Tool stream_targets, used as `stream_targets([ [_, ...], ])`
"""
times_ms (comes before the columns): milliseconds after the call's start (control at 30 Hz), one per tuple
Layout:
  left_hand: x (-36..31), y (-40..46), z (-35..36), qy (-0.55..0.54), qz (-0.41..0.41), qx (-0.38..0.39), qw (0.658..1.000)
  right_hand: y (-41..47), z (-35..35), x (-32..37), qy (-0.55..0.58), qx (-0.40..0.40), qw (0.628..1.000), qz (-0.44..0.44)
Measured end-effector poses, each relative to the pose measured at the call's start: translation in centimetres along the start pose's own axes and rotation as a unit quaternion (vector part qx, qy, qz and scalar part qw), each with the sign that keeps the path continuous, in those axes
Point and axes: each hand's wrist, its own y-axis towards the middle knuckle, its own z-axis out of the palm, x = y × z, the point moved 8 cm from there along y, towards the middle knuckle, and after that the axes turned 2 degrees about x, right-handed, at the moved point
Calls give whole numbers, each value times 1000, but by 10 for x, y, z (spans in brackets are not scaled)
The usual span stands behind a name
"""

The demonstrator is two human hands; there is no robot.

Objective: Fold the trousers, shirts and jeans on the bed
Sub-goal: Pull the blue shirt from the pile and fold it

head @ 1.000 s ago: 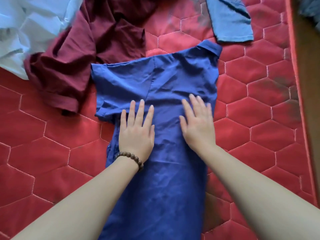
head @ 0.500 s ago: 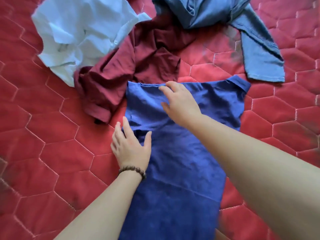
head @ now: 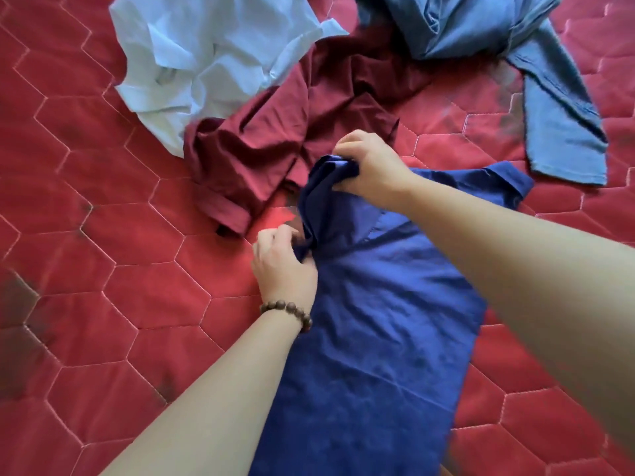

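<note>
Both the left hand (head: 283, 266) and right hand (head: 369, 164) pinch the bunched sleeve of the unlabelled dark blue shirt (head: 378, 321) on the red quilted bed (head: 103, 269).

Both my hands gather the sleeve of a dark blue shirt (head: 385, 321) on a red quilted bed (head: 103, 269).

My right hand (head: 369, 166) pinches the bunched sleeve at its upper end while my left hand (head: 281, 262), a beaded bracelet (head: 287, 310) on its wrist, grips the lower end; the shirt's body lies flat toward me. Beyond it lie a crumpled maroon garment (head: 292, 132), touching the blue shirt, a pale blue garment (head: 206, 56) and a denim-blue one (head: 498, 46).
</note>
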Motion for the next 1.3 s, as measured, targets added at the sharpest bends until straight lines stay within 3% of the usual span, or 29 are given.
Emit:
stream_targets([
  [67,-23,-15,-1,13,160,21,987,-41,-22,-4,21,-22,999,-25],
  [167,-33,-43,9,87,308,73,945,-108,-12,-41,-51,75,995,36],
  [233,-26,-51,18,135,324,97,931,-142,4,-76,-54,124,984,117],
  [367,-13,-39,21,155,263,124,944,-164,10,-119,58,-45,941,329],
  [467,-17,-35,27,121,275,154,941,-154,35,-118,102,-55,911,396],
  [567,-19,-35,29,85,299,179,933,-137,47,-103,110,-36,911,397],
  [700,-16,-35,26,79,325,183,925,-147,30,-103,173,-116,890,407],
  [767,-17,-39,26,103,381,179,901,-162,25,-106,211,-134,879,407],
  [933,-17,-46,26,193,456,152,855,-188,53,-102,150,-4,901,407],
  [1067,-27,-53,32,209,502,192,817,-185,53,-102,215,-61,886,406],
  [1200,-26,-58,35,215,500,242,803,-186,33,-96,46,-123,890,436],
  [1300,-43,-72,36,151,548,235,788,-161,24,-51,-76,-191,947,248],
])
